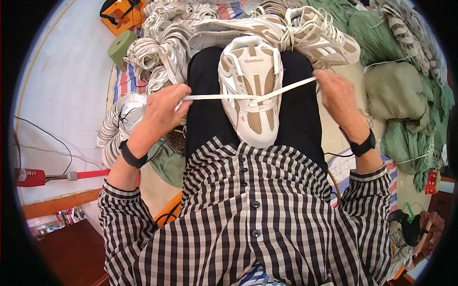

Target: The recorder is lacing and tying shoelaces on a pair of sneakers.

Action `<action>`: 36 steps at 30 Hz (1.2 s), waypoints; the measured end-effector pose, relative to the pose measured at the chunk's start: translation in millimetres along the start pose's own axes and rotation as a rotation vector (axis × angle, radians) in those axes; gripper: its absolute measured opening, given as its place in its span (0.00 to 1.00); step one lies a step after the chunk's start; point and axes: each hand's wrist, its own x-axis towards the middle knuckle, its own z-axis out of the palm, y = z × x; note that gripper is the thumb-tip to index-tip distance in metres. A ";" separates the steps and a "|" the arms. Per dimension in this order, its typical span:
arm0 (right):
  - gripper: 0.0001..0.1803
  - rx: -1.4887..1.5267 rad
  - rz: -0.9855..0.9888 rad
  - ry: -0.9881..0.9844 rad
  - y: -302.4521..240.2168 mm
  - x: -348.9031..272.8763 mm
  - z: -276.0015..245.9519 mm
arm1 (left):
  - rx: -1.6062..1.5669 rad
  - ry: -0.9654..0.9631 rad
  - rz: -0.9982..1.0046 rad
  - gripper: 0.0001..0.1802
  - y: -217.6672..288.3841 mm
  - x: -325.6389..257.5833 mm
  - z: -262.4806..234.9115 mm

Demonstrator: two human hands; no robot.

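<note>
While the sneaker lies on the lap: a white and tan sneaker (251,97) rests on the black trousers (205,95) between the two hands, toe toward the checked shirt (248,214), tongue at the far end
Lace: a flat white shoelace (214,97) crosses over the middle of the sneaker; one end runs left, the other rises to the right; both pulled taut
Left hand: the left hand (162,112) is left of the sneaker; its fingers (179,90) are clamped together on the left end of the lace; a black wristband sits on the wrist
Right hand: the right hand (336,95) is right of the sneaker; its fingers are closed together on the right end of the lace; a black watch (363,145) circles the wrist
Far side: a pile of matching sneakers (286,28) lies just beyond the knees; more are heaped at far left
Right side: green sacks (396,90) are bunched on the floor
Left side: a green foam block (121,46) lies beside an orange crate (121,14); a red-handled tool (47,176) lies near
</note>
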 end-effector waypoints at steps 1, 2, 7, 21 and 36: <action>0.14 -0.067 0.054 0.000 10.3 -5.0 -1.8 | 0.054 0.060 0.031 0.12 -0.8 -1.4 -1.0; 0.14 -0.069 0.054 0.002 21.0 -11.0 -3.6 | 0.109 0.119 0.061 0.12 -2.4 -2.7 -2.6; 0.12 -0.209 0.299 0.021 76.8 -52.8 -11.9 | 0.278 0.132 0.085 0.10 -16.5 -18.4 -13.2; 0.12 -0.297 0.864 -0.063 243.0 -258.3 -68.5 | 0.684 0.081 -0.602 0.06 -165.2 -151.0 -77.3; 0.17 -0.510 1.013 -0.002 301.2 -449.2 -198.7 | 0.103 -0.130 -1.254 0.20 -271.6 -371.3 -173.0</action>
